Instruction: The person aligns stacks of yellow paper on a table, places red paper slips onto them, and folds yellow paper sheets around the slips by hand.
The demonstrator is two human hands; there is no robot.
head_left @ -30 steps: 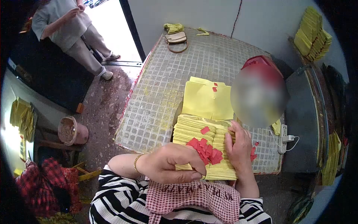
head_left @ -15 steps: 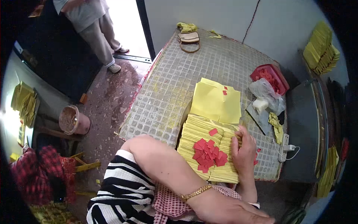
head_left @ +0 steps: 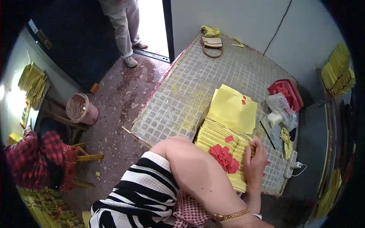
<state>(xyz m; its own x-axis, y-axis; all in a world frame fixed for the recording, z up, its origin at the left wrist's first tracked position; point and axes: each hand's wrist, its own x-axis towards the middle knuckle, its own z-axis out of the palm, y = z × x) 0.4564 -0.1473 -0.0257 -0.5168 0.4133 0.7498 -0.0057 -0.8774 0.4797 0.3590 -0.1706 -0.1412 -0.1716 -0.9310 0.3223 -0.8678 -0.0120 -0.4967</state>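
Observation:
My right hand (head_left: 255, 161) lies against the right side of a stack of yellow paper sheets (head_left: 215, 133), thumb and fingers apart. I see nothing held in it. My left arm crosses in front of me toward the lower right, a gold watch or bracelet (head_left: 231, 215) on its wrist. Only the back of my left hand (head_left: 254, 223) shows at the bottom edge; its fingers are out of frame. Small red paper pieces (head_left: 225, 157) are heaped on the stack, partly behind my left arm. Larger yellow sheets (head_left: 232, 108) lie beyond, with a few red pieces on top.
The tiled table (head_left: 163, 114) holds a red tray (head_left: 295, 89) of red pieces, a plastic bag (head_left: 283, 108), a power strip (head_left: 291, 165) and a small handbag (head_left: 211, 42). A pink bucket (head_left: 86, 112) stands on the floor. One person (head_left: 123, 26) is at the doorway, another (head_left: 36, 159) sits at left.
My left hand has moved down, mostly out of frame. My right hand stays by the stack. The whole view has shifted, with the table now further right.

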